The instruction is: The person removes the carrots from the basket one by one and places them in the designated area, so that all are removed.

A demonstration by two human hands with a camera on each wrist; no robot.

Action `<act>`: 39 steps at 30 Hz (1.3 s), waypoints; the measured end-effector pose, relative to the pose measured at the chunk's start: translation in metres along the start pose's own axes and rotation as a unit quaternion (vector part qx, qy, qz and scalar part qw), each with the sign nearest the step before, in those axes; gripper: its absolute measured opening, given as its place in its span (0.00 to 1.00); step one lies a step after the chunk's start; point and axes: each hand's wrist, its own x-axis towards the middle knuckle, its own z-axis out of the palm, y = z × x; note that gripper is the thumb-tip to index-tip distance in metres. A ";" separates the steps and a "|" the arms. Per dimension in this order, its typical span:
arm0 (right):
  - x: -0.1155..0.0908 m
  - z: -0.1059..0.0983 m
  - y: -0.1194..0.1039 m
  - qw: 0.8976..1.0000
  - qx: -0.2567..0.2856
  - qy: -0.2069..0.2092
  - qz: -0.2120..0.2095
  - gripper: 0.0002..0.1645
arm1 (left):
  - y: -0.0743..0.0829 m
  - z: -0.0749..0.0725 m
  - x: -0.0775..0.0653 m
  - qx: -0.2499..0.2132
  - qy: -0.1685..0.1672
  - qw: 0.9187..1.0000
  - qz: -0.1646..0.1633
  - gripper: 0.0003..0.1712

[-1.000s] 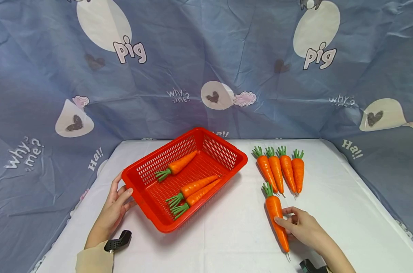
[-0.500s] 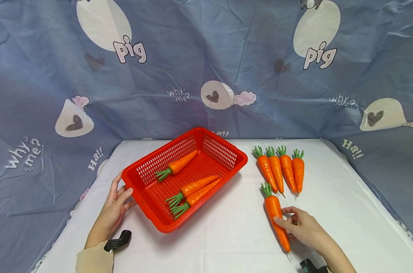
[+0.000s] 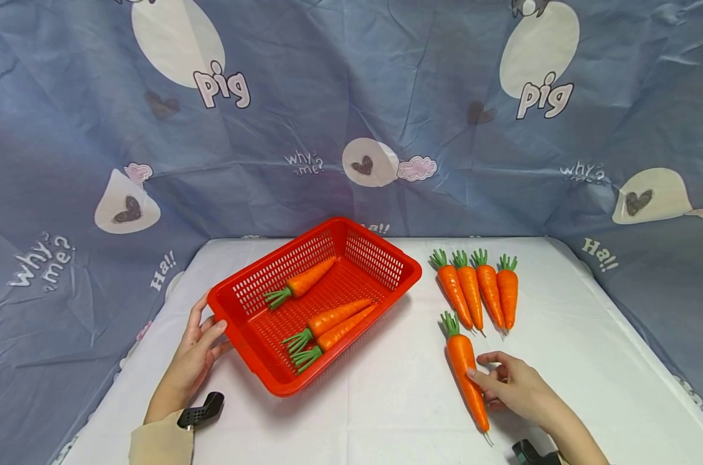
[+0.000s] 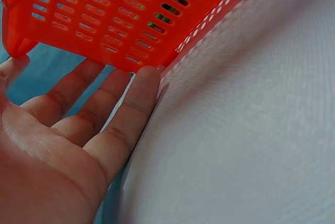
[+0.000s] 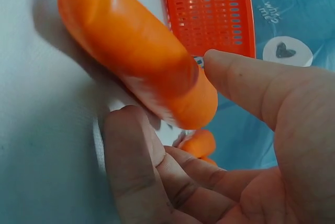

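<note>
In the head view, my left hand point(image 3: 194, 355) holds the near left corner of a red plastic basket point(image 3: 252, 361), thumb on the rim. The left wrist view shows its fingers point(image 4: 138, 98) reaching to the basket's lower edge. Three carrots with green tops lie in the basket, one carrot point(image 3: 311, 278) apart from the other two point(image 3: 340, 318). My right hand point(image 3: 514, 386) is beside a single carrot point(image 3: 466, 378), its thumb at the carrot's right side. In the right wrist view, the thumb and fingers point(image 5: 128, 150) are spread apart around the carrot's narrower end.
Several carrots point(image 3: 489, 290) lie side by side, tops away from me, on the white cloth point(image 3: 398, 400) right of the basket. A blue printed curtain point(image 3: 340, 97) rises behind and at both sides. Black cameras point(image 3: 201, 411) are strapped to the wrists.
The single carrot has shifted slightly left, away from my right fingers, which have barely moved. My left hand and the basket have stayed in place.
</note>
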 end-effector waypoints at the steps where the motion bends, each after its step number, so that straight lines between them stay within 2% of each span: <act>1: 0.000 0.000 0.000 1.000 0.000 0.000 -0.002 0.45 | 0.000 0.000 0.000 -0.001 0.000 1.000 0.000 0.41; 18: 0.000 -0.012 -0.003 0.999 0.008 -0.005 -0.038 0.41 | 0.000 0.000 0.001 0.000 0.001 1.000 0.000 0.41; 29: 0.002 -0.025 -0.011 0.995 -0.036 0.003 -0.095 0.38 | -0.001 0.000 0.000 0.002 0.004 1.000 -0.002 0.41; 39: 0.004 -0.037 -0.029 0.988 -0.059 -0.003 -0.143 0.37 | 0.000 0.000 0.000 0.003 0.004 1.000 -0.001 0.41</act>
